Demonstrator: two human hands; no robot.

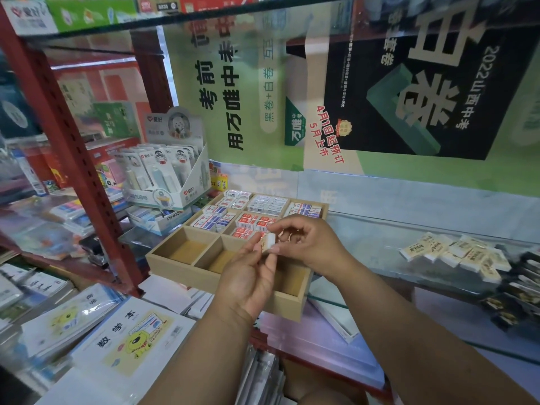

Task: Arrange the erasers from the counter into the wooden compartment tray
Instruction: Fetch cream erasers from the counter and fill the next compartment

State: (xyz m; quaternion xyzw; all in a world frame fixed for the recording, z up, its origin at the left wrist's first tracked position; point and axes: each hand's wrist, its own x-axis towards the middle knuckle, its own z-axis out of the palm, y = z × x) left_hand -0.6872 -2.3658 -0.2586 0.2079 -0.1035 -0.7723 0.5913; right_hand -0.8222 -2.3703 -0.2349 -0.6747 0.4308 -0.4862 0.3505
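Observation:
A wooden compartment tray stands on the glass counter. Its far compartments hold rows of boxed erasers; the three near compartments show bare wood. Above the tray's near right compartment, my left hand and my right hand both pinch one white eraser between fingertips. A loose pile of cream-wrapped erasers lies on the counter to the right, with several dark-wrapped ones beyond it at the frame's edge.
A cardboard display box of correction tapes stands left of the tray's far end. A red shelf post rises at left. Exercise books lie stacked below the tray. A glass shelf runs overhead, with posters behind.

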